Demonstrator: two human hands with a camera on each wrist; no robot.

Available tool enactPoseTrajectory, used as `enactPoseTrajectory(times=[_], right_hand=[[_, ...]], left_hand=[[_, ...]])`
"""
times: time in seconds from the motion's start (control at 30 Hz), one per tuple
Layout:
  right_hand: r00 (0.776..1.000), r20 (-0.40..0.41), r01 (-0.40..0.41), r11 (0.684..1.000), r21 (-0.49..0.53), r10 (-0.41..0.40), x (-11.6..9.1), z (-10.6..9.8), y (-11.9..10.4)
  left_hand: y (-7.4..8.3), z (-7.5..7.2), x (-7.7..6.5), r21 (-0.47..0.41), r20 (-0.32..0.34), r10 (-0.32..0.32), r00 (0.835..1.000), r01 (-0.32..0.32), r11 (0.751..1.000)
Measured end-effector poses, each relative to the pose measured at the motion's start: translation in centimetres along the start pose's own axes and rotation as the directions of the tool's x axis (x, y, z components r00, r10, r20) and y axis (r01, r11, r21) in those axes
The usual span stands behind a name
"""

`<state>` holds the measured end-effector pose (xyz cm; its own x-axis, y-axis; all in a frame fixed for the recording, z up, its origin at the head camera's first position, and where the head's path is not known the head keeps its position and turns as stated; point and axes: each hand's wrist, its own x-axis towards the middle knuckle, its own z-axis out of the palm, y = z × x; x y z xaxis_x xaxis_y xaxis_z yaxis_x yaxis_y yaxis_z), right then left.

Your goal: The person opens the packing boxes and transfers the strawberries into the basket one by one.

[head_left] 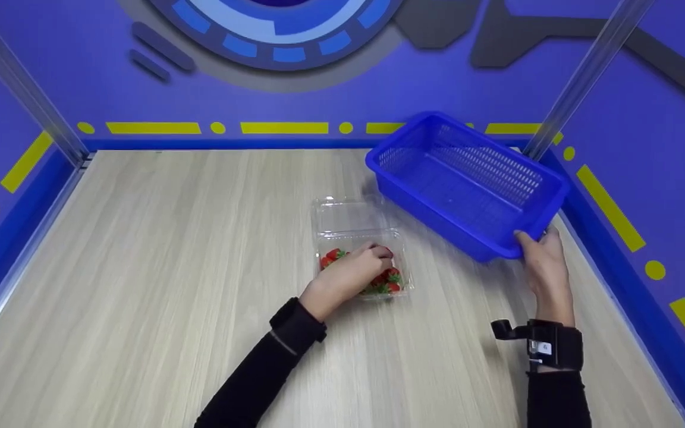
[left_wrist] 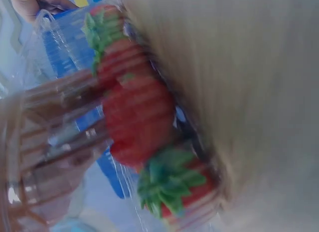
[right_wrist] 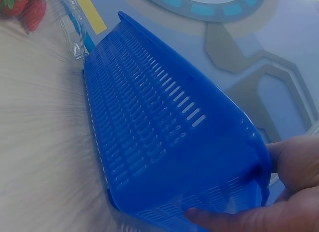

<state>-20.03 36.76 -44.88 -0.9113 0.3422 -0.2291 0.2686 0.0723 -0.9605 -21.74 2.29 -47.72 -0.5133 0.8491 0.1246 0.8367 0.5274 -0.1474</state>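
Observation:
Several red strawberries [head_left: 393, 287] with green leaves lie in a clear plastic clamshell box [head_left: 407, 261], whose lid [head_left: 348, 217] is folded back. My left hand [head_left: 345, 276] reaches into the box from above, its fingers bent down among the berries. Seen through the clear wall in the left wrist view, its fingertips are at a strawberry [left_wrist: 139, 117]; blur and fruit hide whether they pinch one. Over to the right, my right hand [head_left: 547, 264] grips the near corner of a blue plastic basket [head_left: 467, 238], thumb over the rim. No contents show inside the basket.
The pale wooden table [head_left: 170, 267] lies under the box. A blue back wall [head_left: 283, 107] with yellow stripes rises behind it, and the basket's far end is close to that wall. Another blue wall [head_left: 646, 196] stands to the right of my right hand.

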Motion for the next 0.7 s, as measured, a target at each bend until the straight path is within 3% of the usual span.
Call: enactPoseTrajectory(times=[0.17, 0.4, 0.57, 0.7], right_hand=[[1.000, 0.020, 0.009, 1.000, -0.012, -0.009, -0.04, -0.09, 0.02], [1.000, 0.011, 0.030, 0.999, -0.026, -0.030, -0.07, -0.06, 0.07], [0.999, 0.025, 0.046, 0.999, -0.028, -0.046, -0.06, -0.08, 0.08], [0.998, 0.036, 0.046, 0.999, -0.021, -0.045, 0.01, -0.15, 0.10]], left_hand=[[0.02, -0.10, -0.14, -0.084, 0.008, -0.034, 0.999, 0.035, 0.996], [-0.04, -0.27, -0.15, -0.015, -0.015, 0.011, 1.000, -0.011, 1.000], [-0.37, -0.48, -0.25, -0.001, -0.020, 0.045, 0.999, -0.045, 0.999], [-0.70, -0.74, -0.39, -0.021, -0.022, 0.038, 0.999, -0.038, 0.999]])
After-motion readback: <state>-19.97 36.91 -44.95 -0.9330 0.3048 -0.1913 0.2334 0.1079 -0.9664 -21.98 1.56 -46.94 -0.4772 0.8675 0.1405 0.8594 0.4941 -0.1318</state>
